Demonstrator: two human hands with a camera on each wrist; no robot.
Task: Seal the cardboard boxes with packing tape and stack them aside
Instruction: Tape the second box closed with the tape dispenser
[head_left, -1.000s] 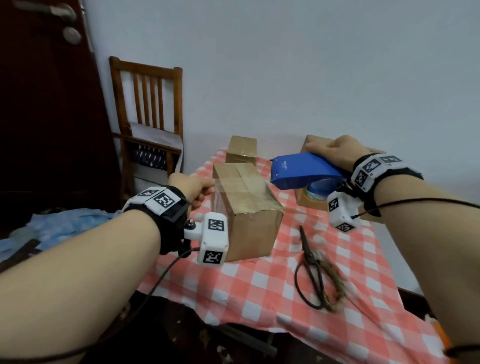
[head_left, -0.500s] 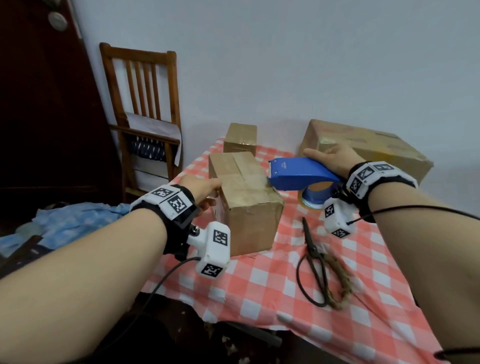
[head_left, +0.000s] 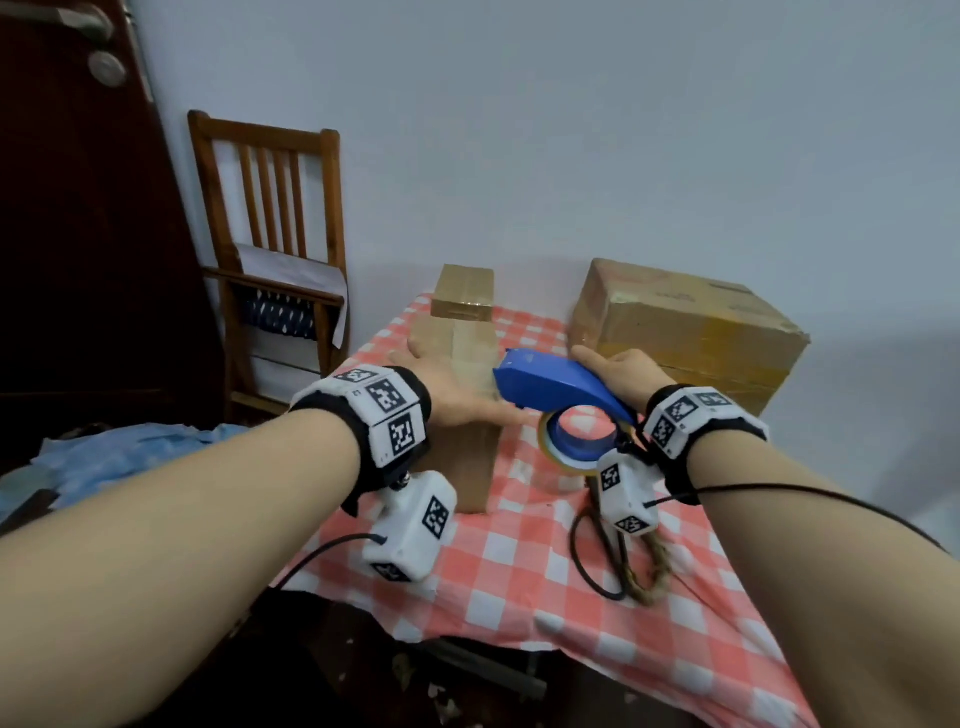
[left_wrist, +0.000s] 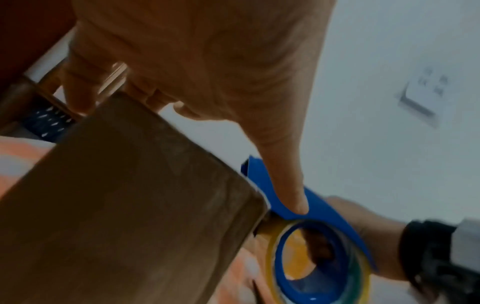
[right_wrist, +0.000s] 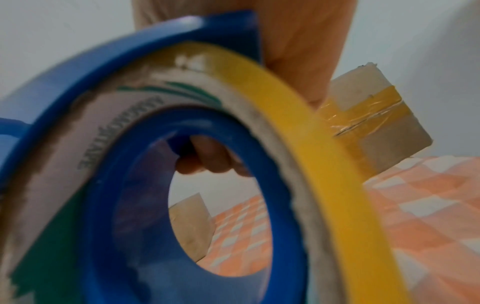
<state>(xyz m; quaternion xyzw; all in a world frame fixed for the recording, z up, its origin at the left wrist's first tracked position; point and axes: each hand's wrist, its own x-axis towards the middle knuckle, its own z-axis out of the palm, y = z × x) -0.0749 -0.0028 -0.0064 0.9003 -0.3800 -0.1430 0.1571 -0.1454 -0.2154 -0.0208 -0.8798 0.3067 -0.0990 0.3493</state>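
Head view. Your left hand (head_left: 447, 387) lies flat on top of the middle cardboard box (head_left: 467, 467), fingers (head_left: 415, 343) straight and spread, thumb reaching toward the dispenser. Your right hand (head_left: 621, 376) grips the blue tape dispenser (head_left: 550, 384), fingers curled round its handle, index finger laid along the top. The dispenser's nose sits at the box's top edge, just beside your left thumb. The yellow-edged tape roll (head_left: 571, 441) hangs below your right fingers. Beyond your left fingers: a small cardboard box (head_left: 462, 293). Beyond your right fingers: a large cardboard box (head_left: 691, 332). Below your right wrist: black-handled scissors (head_left: 597, 561) and a twine loop (head_left: 654, 577), on the bench's red-checked cloth (head_left: 519, 587). Far left: a wooden chair (head_left: 270, 249).

Left wrist view. Your left hand (left_wrist: 197, 61) rests over the middle box (left_wrist: 124, 205), fingers extended past its far edge, thumb (left_wrist: 288, 181) pointing down against the dispenser (left_wrist: 311, 205). The tape roll (left_wrist: 311, 267) touches the box's near corner. Your right hand (left_wrist: 363, 232) shows behind the roll.

Right wrist view. Blurred. The tape roll (right_wrist: 298, 144) and blue hub (right_wrist: 109, 205) fill the frame; your curled fingers (right_wrist: 207, 158) show through the hub. The large box (right_wrist: 369, 123), with a yellow tape strip, stands beyond your fingers.
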